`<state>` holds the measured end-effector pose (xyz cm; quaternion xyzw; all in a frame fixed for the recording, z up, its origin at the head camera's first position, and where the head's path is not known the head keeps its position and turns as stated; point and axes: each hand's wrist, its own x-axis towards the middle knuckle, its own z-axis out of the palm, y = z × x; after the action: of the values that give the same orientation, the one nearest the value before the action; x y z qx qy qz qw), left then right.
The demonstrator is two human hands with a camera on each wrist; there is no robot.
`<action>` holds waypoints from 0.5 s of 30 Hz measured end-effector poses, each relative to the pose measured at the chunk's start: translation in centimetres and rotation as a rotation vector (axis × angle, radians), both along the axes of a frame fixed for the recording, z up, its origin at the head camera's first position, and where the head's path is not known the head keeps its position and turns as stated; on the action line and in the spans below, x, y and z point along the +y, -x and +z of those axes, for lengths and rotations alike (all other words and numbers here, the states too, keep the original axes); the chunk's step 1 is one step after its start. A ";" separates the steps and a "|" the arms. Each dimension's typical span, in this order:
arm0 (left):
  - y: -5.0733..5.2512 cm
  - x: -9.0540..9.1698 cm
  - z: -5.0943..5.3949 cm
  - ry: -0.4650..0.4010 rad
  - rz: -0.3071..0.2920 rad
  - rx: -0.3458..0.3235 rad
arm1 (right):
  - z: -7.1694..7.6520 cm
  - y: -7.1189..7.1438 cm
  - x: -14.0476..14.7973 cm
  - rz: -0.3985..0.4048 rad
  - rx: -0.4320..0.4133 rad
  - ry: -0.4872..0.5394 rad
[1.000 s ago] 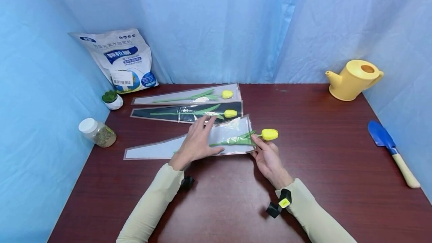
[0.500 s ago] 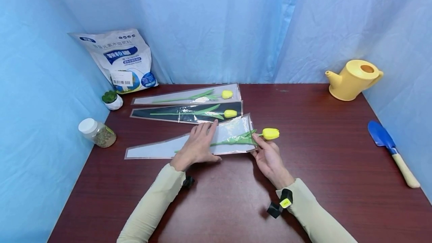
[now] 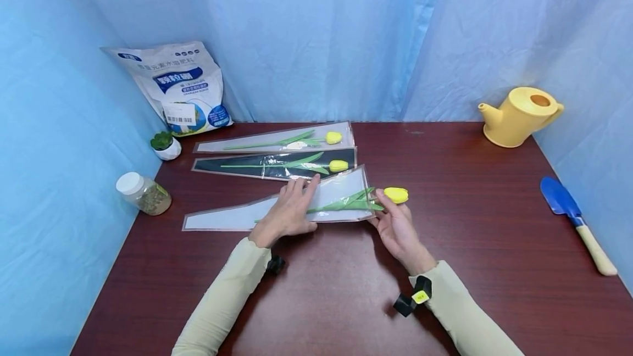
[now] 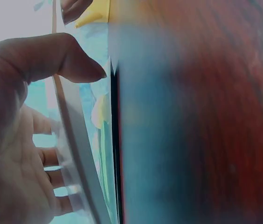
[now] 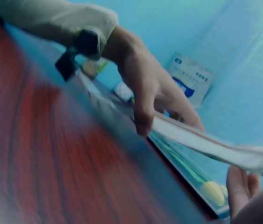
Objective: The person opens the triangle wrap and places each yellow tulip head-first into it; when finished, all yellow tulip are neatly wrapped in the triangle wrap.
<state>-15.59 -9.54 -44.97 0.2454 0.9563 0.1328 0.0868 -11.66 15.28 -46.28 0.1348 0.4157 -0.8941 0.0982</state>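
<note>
A yellow tulip [image 3: 395,195] lies partly in a clear-fronted white flower sleeve [image 3: 225,218], its bloom sticking out of the wide right end. My right hand [image 3: 399,232] pinches the tulip by its stem below the bloom, thumb on top, other fingers partly hidden under the sleeve's mouth. Across the middle of the sleeve lies my left hand [image 3: 289,207], fingers stretched over it and thumb [image 4: 82,65] at the near edge. In the right wrist view, the sleeve's wide end [image 5: 257,156] is raised off the table.
Behind lie a black sleeve [image 3: 237,166] and another white sleeve [image 3: 217,147], each holding a yellow tulip. A fertilizer bag [image 3: 183,89], small potted plant [image 3: 166,147] and jar [image 3: 144,194] stand left. On the right are a yellow watering can [image 3: 514,120] and blue trowel [image 3: 561,196].
My right thumb has shifted from the sleeve's rim to the tulip's stem nearer the bloom. A leaf pokes out slightly further. My left thumb has drawn a little closer to its fingers.
</note>
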 end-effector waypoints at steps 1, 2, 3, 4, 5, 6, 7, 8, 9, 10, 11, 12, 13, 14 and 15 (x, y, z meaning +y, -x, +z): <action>0.1 -0.1 0.0 -0.005 -0.004 0.004 | 0.1 0.1 0.2 0.012 0.006 -0.010; 0.2 -0.2 0.0 -0.010 -0.006 0.008 | 0.1 0.1 0.5 0.029 0.011 -0.026; 0.2 -0.2 0.0 -0.017 -0.009 0.015 | 0.2 0.2 0.7 0.048 0.018 -0.046; 0.3 -0.3 0.0 -0.026 -0.011 0.021 | 0.2 0.2 1.0 0.067 0.027 -0.065; 0.4 -0.4 0.0 -0.030 -0.012 0.030 | 0.3 0.3 1.3 0.087 0.037 -0.088; 0.5 -0.5 0.1 -0.037 -0.012 0.041 | 0.4 0.4 1.6 0.104 0.045 -0.110; 0.5 -0.6 0.1 -0.043 -0.012 0.049 | 0.4 0.4 1.9 0.119 0.053 -0.136; 0.6 -0.6 0.1 -0.048 -0.011 0.054 | 0.5 0.5 2.1 0.131 0.059 -0.162; 0.6 -0.7 0.2 -0.053 -0.012 0.057 | 0.7 0.5 2.3 0.139 0.064 -0.185; 0.7 -0.8 0.2 -0.054 -0.011 0.057 | 0.8 0.6 2.5 0.146 0.068 -0.205; 0.7 -0.8 0.2 -0.055 -0.012 0.057 | 0.9 0.6 2.6 0.152 0.073 -0.226; 0.7 -0.8 0.2 -0.057 -0.012 0.056 | 1.0 0.7 2.8 0.158 0.077 -0.244; 0.7 -0.9 0.2 -0.060 -0.012 0.054 | 1.2 0.7 3.0 0.163 0.084 -0.258; 0.7 -0.9 0.2 -0.058 -0.014 0.052 | 1.3 0.8 3.1 0.163 0.089 -0.267; 0.7 -0.9 0.1 -0.059 -0.017 0.051 | 1.4 0.8 3.2 0.163 0.092 -0.275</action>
<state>-16.26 -10.43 -44.82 0.2591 0.9518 0.1539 0.0562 -12.49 18.47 -44.92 0.0717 0.5476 -0.8232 0.1318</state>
